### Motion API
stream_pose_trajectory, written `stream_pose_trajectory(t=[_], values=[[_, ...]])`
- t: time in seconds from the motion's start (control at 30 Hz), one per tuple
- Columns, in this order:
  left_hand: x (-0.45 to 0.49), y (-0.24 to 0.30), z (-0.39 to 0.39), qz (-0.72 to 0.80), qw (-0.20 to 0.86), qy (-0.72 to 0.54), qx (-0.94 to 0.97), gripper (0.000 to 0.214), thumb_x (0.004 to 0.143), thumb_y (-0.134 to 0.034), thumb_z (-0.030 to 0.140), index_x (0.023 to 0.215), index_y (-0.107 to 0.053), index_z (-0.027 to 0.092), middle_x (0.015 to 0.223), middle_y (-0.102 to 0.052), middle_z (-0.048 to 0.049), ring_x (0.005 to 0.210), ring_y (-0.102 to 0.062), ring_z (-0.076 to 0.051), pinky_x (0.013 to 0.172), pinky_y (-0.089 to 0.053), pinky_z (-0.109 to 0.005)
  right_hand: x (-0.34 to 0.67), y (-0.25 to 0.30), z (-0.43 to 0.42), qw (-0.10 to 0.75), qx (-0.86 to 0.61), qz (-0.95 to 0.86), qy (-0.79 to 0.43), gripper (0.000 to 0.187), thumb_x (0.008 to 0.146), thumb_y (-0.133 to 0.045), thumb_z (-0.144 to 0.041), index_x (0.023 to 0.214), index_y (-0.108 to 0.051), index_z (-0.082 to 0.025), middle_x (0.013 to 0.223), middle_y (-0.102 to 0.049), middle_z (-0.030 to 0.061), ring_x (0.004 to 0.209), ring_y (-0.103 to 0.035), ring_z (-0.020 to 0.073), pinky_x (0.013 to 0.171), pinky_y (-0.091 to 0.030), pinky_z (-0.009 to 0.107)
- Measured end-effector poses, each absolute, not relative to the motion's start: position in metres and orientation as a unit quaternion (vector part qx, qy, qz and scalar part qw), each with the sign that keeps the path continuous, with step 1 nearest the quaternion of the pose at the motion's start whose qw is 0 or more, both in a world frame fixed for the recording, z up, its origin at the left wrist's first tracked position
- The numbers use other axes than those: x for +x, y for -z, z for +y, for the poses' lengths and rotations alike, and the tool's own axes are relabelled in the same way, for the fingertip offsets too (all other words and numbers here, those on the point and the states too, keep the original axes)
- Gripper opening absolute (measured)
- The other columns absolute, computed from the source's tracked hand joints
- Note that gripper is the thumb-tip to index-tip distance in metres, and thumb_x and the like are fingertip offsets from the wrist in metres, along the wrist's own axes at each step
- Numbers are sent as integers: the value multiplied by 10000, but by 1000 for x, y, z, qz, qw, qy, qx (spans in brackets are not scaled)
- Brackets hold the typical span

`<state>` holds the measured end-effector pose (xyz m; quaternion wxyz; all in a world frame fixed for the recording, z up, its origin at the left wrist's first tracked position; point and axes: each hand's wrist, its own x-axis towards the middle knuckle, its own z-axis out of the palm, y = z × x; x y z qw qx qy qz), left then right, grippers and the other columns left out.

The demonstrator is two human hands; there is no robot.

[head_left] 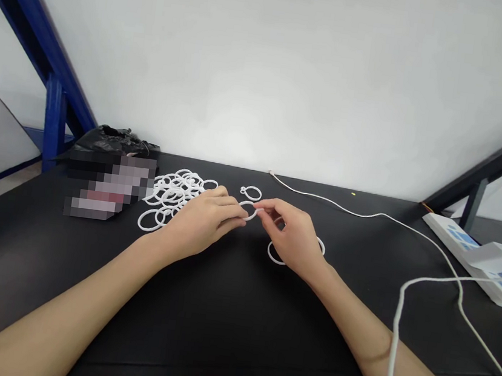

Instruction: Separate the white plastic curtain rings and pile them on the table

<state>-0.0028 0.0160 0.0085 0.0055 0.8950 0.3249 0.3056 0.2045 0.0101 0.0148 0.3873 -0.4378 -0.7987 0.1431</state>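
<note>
My left hand [203,222] and my right hand [291,234] meet over the middle of the black table [216,318]. Both pinch one small white ring [248,210] between their fingertips, just above the tabletop. A pile of several white rings [172,193] lies just left of my left hand. A single white ring [251,192] with a small loop lies behind the hands. Another white ring [272,255] lies under my right hand, partly hidden by it.
A blurred-out box [109,186] and a black bag [115,139] sit at the back left. A white cable [366,214] runs across the table to the right, past white boxes [485,256]. A blue frame [52,109] stands at left.
</note>
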Motion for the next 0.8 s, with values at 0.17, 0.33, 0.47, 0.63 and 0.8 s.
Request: stream_pose_trajectory(t=[0.17, 0.33, 0.47, 0.63, 0.8], values=[[-14, -8, 24, 409, -33, -298, 862, 204, 963, -517, 309, 956, -686, 193, 855, -717, -34, 801, -498, -207, 748, -452, -345, 211, -17, 13, 322, -516, -791, -59, 247, 913, -564, -266, 1151, -614, -227, 991, -708, 20, 891, -654, 171, 764, -529, 315], [-45, -7, 40, 536, -122, -281, 787, 260, 957, -489, 341, 938, -714, 212, 893, -725, -61, 831, -498, -254, 743, -441, -396, 225, -23, 18, 224, -612, -756, 62, 224, 924, -529, -330, 1067, -645, -203, 1069, -691, 84, 1034, -619, 272, 780, -512, 396], [-62, -1, 49, 553, -153, -307, 759, 286, 957, -462, 325, 968, -728, 219, 926, -725, -76, 812, -494, -255, 745, -431, -415, 238, -23, 23, 167, -653, -733, 90, 261, 912, -535, -363, 1045, -653, -172, 1086, -685, 129, 1039, -611, 322, 775, -500, 435], [-55, 5, 50, 489, -123, -307, 807, 292, 957, -453, 320, 970, -734, 243, 965, -723, -53, 827, -495, -237, 761, -440, -403, 243, -22, 24, 155, -674, -716, 99, 259, 899, -554, -395, 996, -650, -175, 1015, -689, 143, 971, -623, 306, 714, -487, 402], [-44, 7, 45, 457, -67, -279, 842, 311, 965, -424, 278, 1036, -723, 239, 1025, -725, -56, 893, -490, -248, 816, -444, -413, 240, -20, 22, 130, -672, -727, 57, 212, 931, -502, -325, 993, -648, -185, 1024, -668, 147, 954, -624, 293, 703, -483, 388]])
